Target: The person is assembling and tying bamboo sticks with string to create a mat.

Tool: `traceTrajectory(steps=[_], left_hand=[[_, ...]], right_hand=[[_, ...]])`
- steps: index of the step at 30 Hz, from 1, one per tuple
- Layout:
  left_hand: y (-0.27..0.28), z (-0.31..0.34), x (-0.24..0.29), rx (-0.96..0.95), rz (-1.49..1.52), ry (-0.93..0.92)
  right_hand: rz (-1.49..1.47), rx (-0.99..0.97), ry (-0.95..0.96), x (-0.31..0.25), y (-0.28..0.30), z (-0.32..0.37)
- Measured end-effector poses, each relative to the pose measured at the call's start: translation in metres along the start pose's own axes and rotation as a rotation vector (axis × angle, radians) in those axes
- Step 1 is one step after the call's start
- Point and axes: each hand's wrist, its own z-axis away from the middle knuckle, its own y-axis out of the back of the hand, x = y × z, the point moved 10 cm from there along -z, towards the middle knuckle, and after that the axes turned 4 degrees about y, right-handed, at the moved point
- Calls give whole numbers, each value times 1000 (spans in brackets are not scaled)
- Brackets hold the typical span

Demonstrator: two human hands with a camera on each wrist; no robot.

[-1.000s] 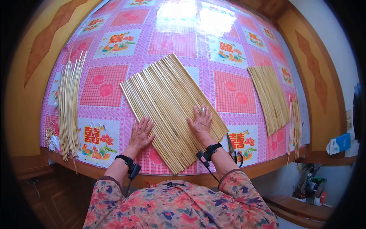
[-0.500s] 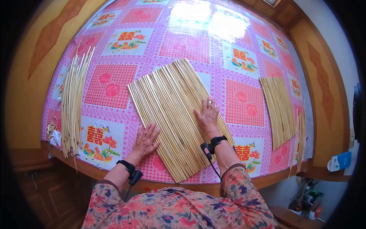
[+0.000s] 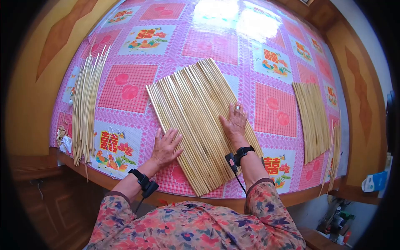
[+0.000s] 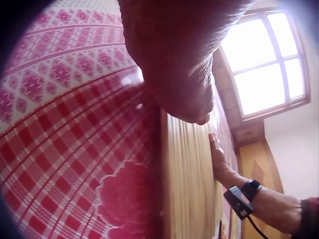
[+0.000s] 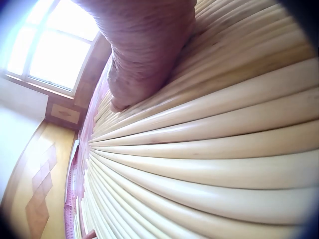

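Note:
A mat of straw-coloured stalks laid side by side lies aslant on the table in front of me. My left hand rests at its left edge, fingers spread, the fingertips over the outermost stalks. Toward the right edge my right hand, with a ring on one finger, lies flat on the stalks. In the right wrist view the rounded stalks run close together beneath that hand. The left wrist view shows the left hand right at the mat's side edge.
A loose bundle of long stalks lies at the left, with short cut pieces and white thread nearby. A second stalk mat and a few loose stalks lie at the right. Patterned plastic cloth covers the table.
The camera view has shifted, so the table appears farther right. Both hands stay on the mat's edges; the scissors by the right forearm are now mostly hidden behind it.

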Motion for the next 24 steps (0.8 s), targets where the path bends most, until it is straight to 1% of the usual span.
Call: traceTrajectory(steps=[2, 4, 6, 9, 11, 12, 14, 15, 20, 22, 24], left_hand=[[13, -19, 6, -18, -16, 10], [26, -53, 20, 43, 40, -64], [33, -92, 46, 130, 9, -235], [10, -150, 68, 134, -33, -292], [-19, -176, 68, 68, -47, -272], [-29, -181, 67, 63, -45, -279], [-48, -189, 57, 62, -74, -231], [-50, -190, 56, 42, -74, -208], [-53, -192, 53, 13, -90, -211], [-54, -193, 53, -5, -89, -190], [-55, -193, 53, -6, -67, -205]], right_hand=[[-20, 5, -3, -1, 1, 0], [-13, 26, 8, -3, 3, 0], [-17, 28, 2, -2, 3, 1], [-21, 36, -2, -2, 5, 0], [-14, 36, 0, -4, 8, 1], [-14, 34, -9, -3, 7, 1], [-22, 45, 7, -4, 7, 1], [-14, 62, 15, -5, 10, 1], [-67, 78, 14, -6, 16, 3], [-111, 84, 145, -20, 27, 10], [-111, 73, 136, -26, 29, 25]])
